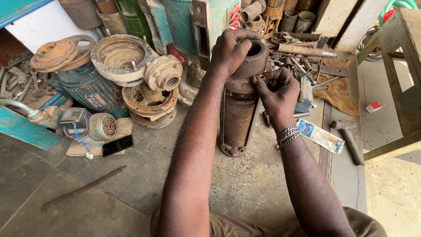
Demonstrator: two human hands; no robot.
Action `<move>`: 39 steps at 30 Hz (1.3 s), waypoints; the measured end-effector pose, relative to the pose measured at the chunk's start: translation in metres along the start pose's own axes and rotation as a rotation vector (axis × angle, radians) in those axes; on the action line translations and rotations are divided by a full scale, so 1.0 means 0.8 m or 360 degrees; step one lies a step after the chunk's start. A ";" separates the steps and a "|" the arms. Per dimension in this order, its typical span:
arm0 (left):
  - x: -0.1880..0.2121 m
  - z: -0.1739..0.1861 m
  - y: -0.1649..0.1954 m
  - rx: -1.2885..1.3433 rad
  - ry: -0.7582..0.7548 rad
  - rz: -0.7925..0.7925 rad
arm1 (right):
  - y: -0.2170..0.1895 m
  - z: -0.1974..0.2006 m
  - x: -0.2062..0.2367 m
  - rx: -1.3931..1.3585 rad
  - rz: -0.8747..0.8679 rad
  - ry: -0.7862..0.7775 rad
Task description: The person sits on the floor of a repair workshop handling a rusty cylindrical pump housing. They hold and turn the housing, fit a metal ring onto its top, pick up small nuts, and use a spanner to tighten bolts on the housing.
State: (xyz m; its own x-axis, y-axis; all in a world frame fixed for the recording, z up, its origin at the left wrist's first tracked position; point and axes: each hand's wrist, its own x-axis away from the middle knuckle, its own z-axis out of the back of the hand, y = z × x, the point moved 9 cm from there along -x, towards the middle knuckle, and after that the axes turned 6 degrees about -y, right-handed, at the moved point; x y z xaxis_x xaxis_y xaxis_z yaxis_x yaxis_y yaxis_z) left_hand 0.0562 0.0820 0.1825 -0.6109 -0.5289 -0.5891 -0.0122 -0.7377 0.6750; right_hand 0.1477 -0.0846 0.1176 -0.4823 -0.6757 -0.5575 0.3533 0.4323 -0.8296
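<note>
A tall rusty cylindrical pump body (239,116) stands upright on the concrete floor in front of me. My left hand (231,49) grips its open top end, thumb over the rim. My right hand (277,93) presses against the upper right side of the cylinder, fingertips pinching something small at its flange; what it pinches is too small to tell. A metal chain bracelet sits on my right wrist.
Rusty flanges and housings (151,90) and a teal motor (90,90) pile up at the left. A black phone (117,145) lies on cardboard. A rod (83,188) lies on the floor. A tube packet (321,136), hammer (348,138), loose tools (302,55) and a wooden stool (401,79) are at the right.
</note>
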 end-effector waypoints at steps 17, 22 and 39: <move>0.000 -0.003 -0.003 0.0039 -0.0001 -0.0003 | -0.012 0.009 0.007 0.0328 0.0008 0.0024; 0.000 -0.002 -0.002 0.0031 0.0013 -0.0003 | -0.055 -0.002 0.018 0.0613 0.0486 -0.0009; -0.003 0.000 0.001 -0.0017 0.0063 -0.0252 | -0.014 0.021 0.049 -0.0207 -0.0388 -0.0128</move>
State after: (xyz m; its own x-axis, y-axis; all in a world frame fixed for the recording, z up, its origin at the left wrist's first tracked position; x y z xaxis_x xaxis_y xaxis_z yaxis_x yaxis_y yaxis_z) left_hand 0.0574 0.0825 0.1846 -0.5702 -0.4215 -0.7052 -0.0975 -0.8176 0.5675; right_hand 0.1384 -0.1260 0.1055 -0.4736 -0.8120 -0.3411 0.1266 0.3205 -0.9387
